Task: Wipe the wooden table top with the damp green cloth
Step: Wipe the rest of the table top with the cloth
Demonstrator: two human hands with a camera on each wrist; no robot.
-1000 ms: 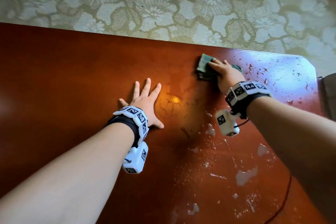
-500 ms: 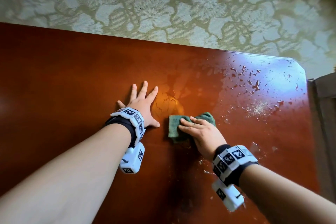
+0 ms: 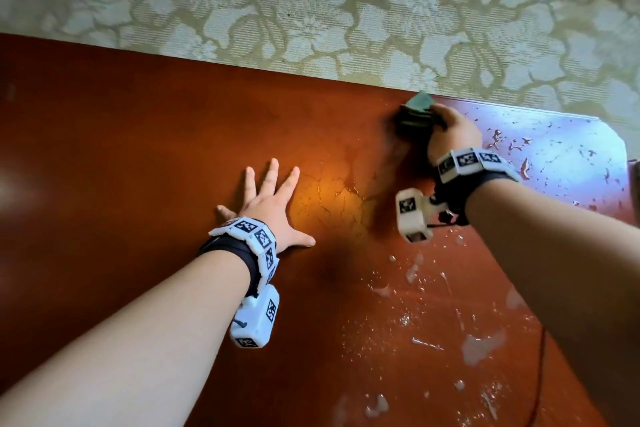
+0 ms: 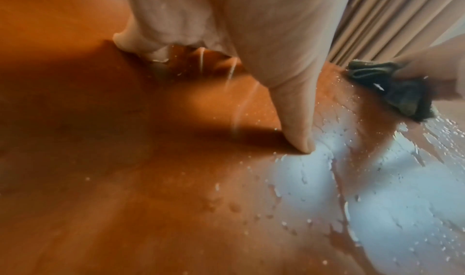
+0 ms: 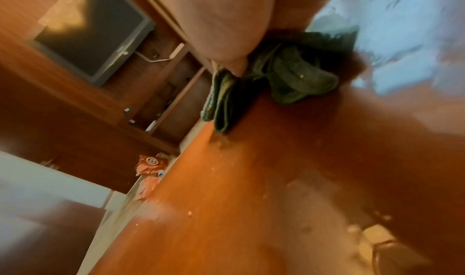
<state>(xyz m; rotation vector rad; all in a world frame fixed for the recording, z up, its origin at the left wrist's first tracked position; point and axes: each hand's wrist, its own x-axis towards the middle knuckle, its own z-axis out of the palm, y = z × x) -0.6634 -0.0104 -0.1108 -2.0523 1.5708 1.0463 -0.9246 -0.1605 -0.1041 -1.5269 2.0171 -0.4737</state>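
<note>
The right hand (image 3: 450,132) has its fingers on top of the green cloth (image 3: 415,111), pressing the bunched fabric down on the tabletop (image 3: 138,149); whether those fingers lie flat or curl round the cloth cannot be told, as they are blurred in the head view and hidden in the right wrist view. The cloth sits under and ahead of these fingers, right at the far edge of the tabletop, with 1 fold reaching that edge. In the right wrist view the cloth (image 5: 289,76) bulges out from beneath the hand (image 5: 221,20) on both sides.

The left hand (image 3: 273,208) lies flat, fingers straight and spread, released and holding nothing, palm down on the tabletop well to the left of the cloth. In the left wrist view the thumb tip (image 4: 299,140) touches the wood.

Beside the right hand's fingers, to their right, the surface is wet and reflects pale light, dotted with water drops (image 3: 519,149). More drops and smears (image 3: 481,347) lie nearer the person, behind the right wrist. Beyond the fingers, past the tabletop's edge, is a floral carpet (image 3: 311,10). Both wrists carry white marker bands (image 3: 252,236).
</note>
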